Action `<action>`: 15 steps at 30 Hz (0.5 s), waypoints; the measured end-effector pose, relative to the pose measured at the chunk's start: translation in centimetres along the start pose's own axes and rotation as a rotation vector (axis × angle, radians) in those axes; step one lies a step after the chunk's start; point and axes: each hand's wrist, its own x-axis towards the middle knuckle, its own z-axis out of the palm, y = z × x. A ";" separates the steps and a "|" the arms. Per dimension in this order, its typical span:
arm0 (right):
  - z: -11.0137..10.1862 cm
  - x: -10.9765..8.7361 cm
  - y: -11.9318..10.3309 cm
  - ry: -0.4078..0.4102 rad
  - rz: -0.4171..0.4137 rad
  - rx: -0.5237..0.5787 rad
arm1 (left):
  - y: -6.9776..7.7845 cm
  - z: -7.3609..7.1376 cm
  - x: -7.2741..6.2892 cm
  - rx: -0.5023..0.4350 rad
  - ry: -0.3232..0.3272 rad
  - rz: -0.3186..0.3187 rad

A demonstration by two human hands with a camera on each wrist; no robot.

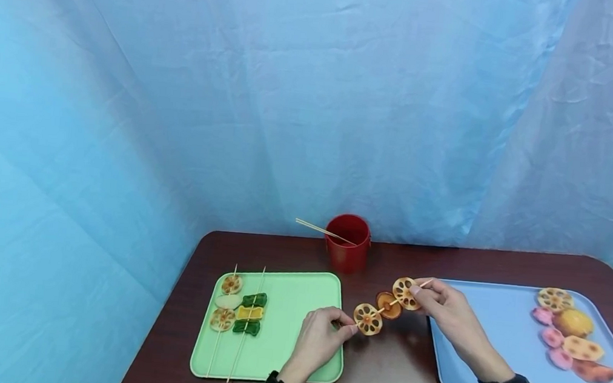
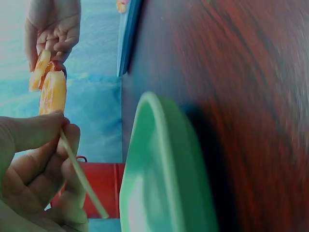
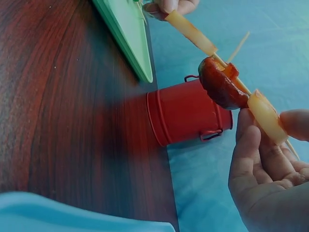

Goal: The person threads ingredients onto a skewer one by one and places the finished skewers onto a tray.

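Above the table between two trays, both hands hold up one skewer with a lotus root slice, a brown mushroom and a second lotus root slice threaded on it. My left hand pinches the bamboo stick just below the first slice, and the stick's bare end sticks out past the fingers. With thumb and fingers, my right hand grips the second slice at the other end, where the stick's tip pokes through. In the right wrist view the mushroom shows its glossy, rounded cap.
At left, a green tray carries two loaded skewers, one with green and yellow pieces. A red bucket with thin sticks stands at the back. On the blue tray at right lie a lotus slice, pink pieces and a yellow lump.
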 end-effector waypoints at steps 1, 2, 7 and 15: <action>0.0 0.0 0.0 -0.001 0.001 -0.006 | 0.0 -0.1 0.0 0.028 0.000 0.007; 0.1 0.1 0.0 -0.002 0.001 -0.012 | 0.1 -0.2 0.0 0.043 0.001 0.010; 0.4 0.4 0.0 0.007 0.002 -0.017 | 0.1 -0.2 0.0 0.045 0.015 0.036; 0.7 0.5 -0.1 -0.010 -0.001 -0.011 | -0.3 -0.8 -0.6 0.013 0.028 0.070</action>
